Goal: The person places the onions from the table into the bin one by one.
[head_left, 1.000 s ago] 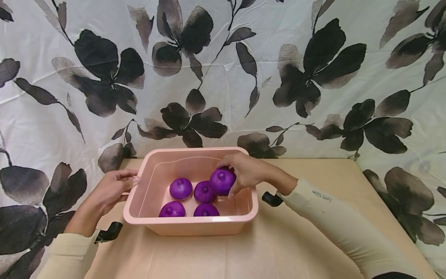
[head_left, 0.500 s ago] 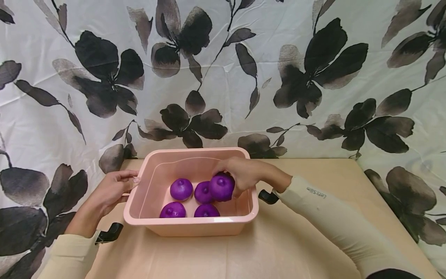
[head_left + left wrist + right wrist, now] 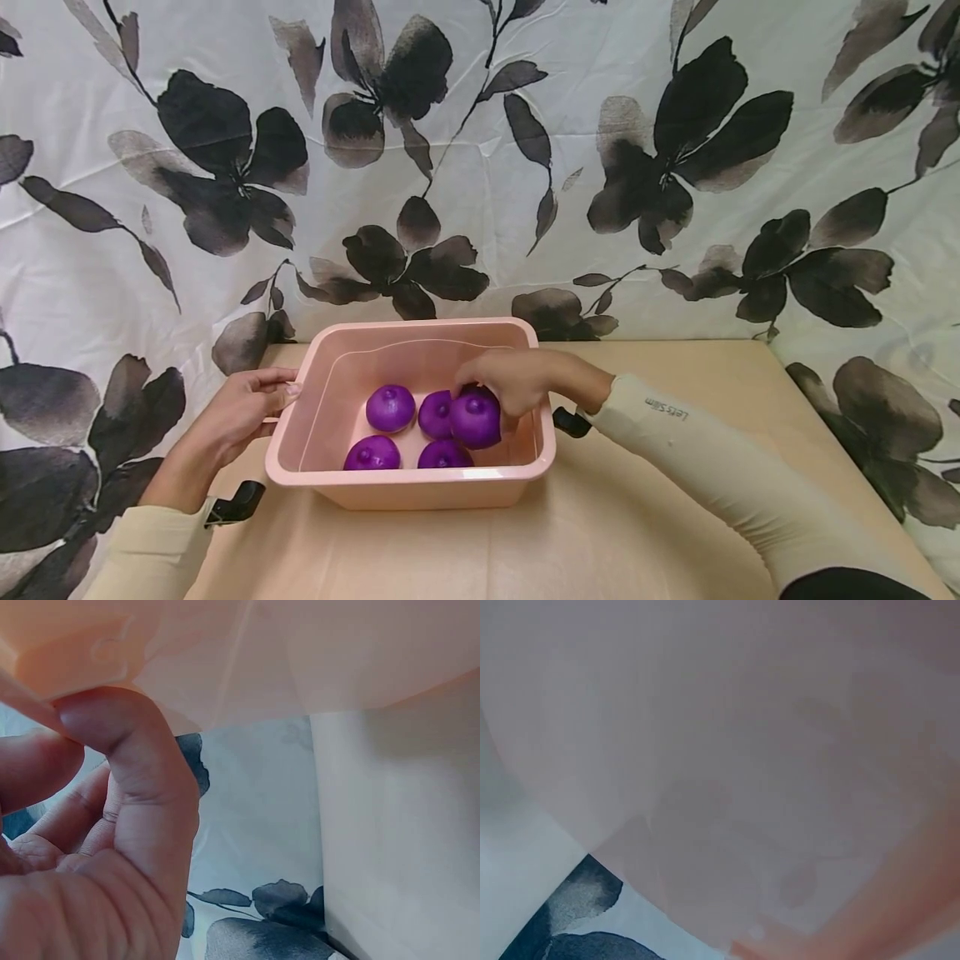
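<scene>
A pink plastic tub [image 3: 420,493] stands on the table. My left hand [image 3: 240,408] pinches its left rim between thumb and fingers; the left wrist view shows the thumb and index finger [image 3: 154,787] at the rim's underside. My right hand [image 3: 510,379] reaches inside the tub at the right and grips a shiny purple ball with a small nub [image 3: 476,417], fingers curled over its far side. This ball overlaps another purple ball [image 3: 434,414] in the head view. More purple balls [image 3: 390,407] lie on the tub floor to the left and near the front wall.
A beige tabletop [image 3: 637,517] extends around the tub. Behind it hangs a white cloth with dark flowers [image 3: 480,167]. The tub's near wall hides the lower part of the front balls [image 3: 445,454]. Its translucent wall [image 3: 705,750] fills most of the right wrist view.
My right hand has lowered the purple ball deeper into the tub, toward the floor and slightly left. The left hand stays at the rim.
</scene>
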`<state>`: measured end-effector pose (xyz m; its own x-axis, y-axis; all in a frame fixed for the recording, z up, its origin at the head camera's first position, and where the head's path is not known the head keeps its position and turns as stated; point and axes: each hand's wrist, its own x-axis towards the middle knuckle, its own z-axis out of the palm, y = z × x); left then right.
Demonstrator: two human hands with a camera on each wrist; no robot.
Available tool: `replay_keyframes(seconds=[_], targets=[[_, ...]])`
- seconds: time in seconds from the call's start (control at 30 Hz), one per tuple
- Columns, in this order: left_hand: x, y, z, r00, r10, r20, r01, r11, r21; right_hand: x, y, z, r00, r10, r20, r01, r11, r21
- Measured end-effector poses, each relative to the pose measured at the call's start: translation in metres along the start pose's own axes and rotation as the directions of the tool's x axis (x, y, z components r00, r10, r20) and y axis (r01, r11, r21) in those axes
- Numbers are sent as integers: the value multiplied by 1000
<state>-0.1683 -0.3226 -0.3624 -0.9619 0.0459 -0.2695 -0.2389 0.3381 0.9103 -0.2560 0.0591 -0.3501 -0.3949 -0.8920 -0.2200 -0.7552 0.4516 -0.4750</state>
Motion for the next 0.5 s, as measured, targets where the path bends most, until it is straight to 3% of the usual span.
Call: replay_keyframes(seconds=[0.23,0.5], targets=[[-2,-1,0,1000,3,1,-3,1000,-2,3,-2,5,999,27,36,-24,996,-84],[-5,-1,2,1000,3,-9,-3,1000,1,4,-4,8,994,85,73,-81,995,-58]])
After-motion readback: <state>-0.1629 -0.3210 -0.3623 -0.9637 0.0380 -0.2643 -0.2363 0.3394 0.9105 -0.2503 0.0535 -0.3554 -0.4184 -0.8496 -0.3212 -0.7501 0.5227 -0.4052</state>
